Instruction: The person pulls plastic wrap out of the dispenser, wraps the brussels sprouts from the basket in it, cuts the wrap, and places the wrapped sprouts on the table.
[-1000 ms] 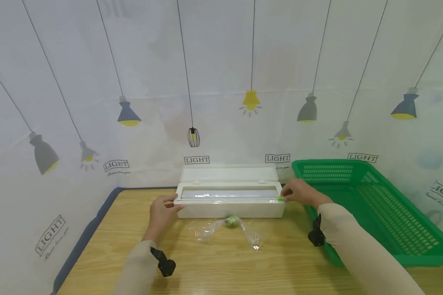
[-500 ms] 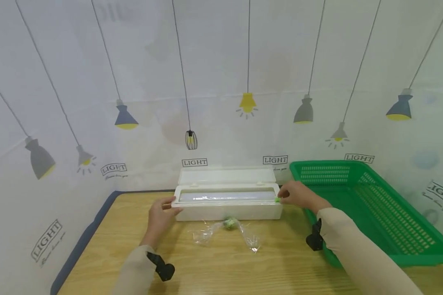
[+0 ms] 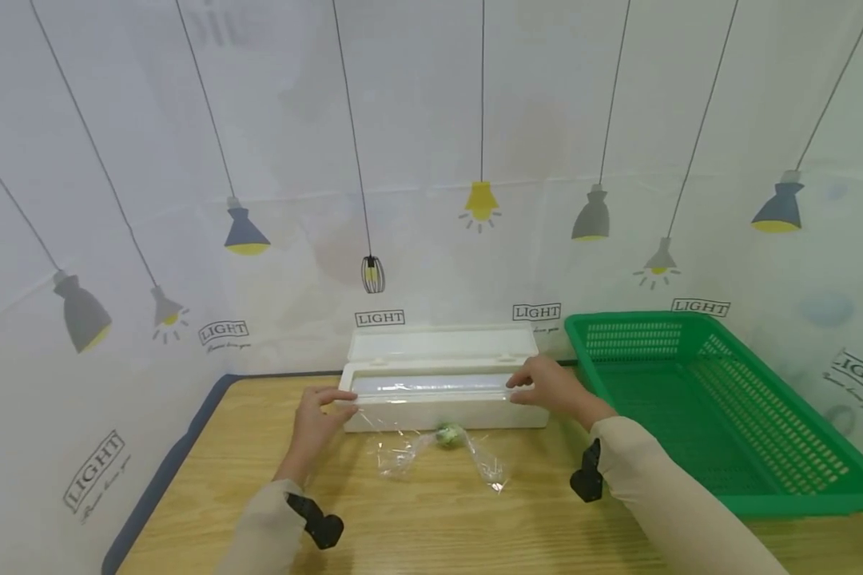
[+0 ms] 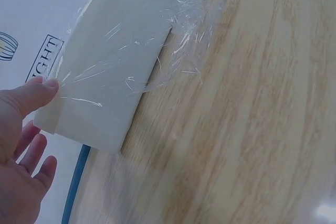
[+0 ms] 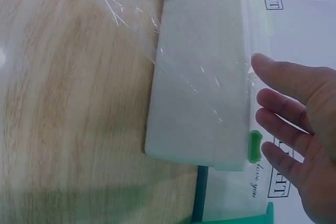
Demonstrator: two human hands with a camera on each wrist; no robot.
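Observation:
A white cling film dispenser box (image 3: 446, 415) stands on the table with its lid (image 3: 442, 344) raised and a roll of film (image 3: 431, 385) inside. At its left end my left hand (image 3: 315, 423) pinches the edge of the clear cling film (image 4: 105, 72), whose creases run to the thumb. My right hand (image 3: 552, 389) hovers at the box's right end, thumb and fingers apart near the film's edge. A green slider (image 5: 254, 146) sits on the box rim by those fingers. In front of the box lies a green, round item (image 3: 449, 434) in crumpled film, its kind unclear.
At the right stands a large green plastic basket (image 3: 690, 479). The wood-grain table (image 3: 460, 527) reaches the wall (image 3: 431, 160) behind the box, which is printed with lamps. A dark blue edge (image 3: 165, 463) runs along the table's left side.
My right hand has let go of the green slider at the right end and moved left along the box rim. My left fingers have shifted slightly right onto the film's edge.

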